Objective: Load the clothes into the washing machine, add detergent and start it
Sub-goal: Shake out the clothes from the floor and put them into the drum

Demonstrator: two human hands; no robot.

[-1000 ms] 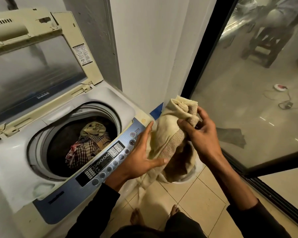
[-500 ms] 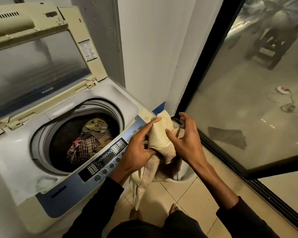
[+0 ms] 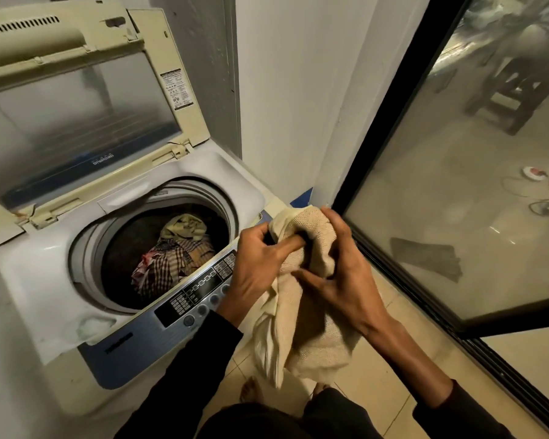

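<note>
A top-loading washing machine (image 3: 45,280) stands at the left with its lid (image 3: 76,106) raised. Checked and pale green clothes (image 3: 175,258) lie in the drum. To the right of the control panel (image 3: 197,296), both hands hold a cream knitted garment (image 3: 301,327) that hangs down toward the floor. My left hand (image 3: 260,264) grips its upper part with curled fingers and thumb. My right hand (image 3: 339,280) holds it from the right side, fingers wrapped around the fabric.
A white wall (image 3: 282,90) rises behind the machine. A black-framed glass door (image 3: 456,185) fills the right side. Tiled floor (image 3: 377,391) and my bare feet (image 3: 251,391) lie below the garment.
The garment has been gathered and bunched tighter between both hands, and the hands sit a little lower than a second ago. The view has shifted slightly closer.
</note>
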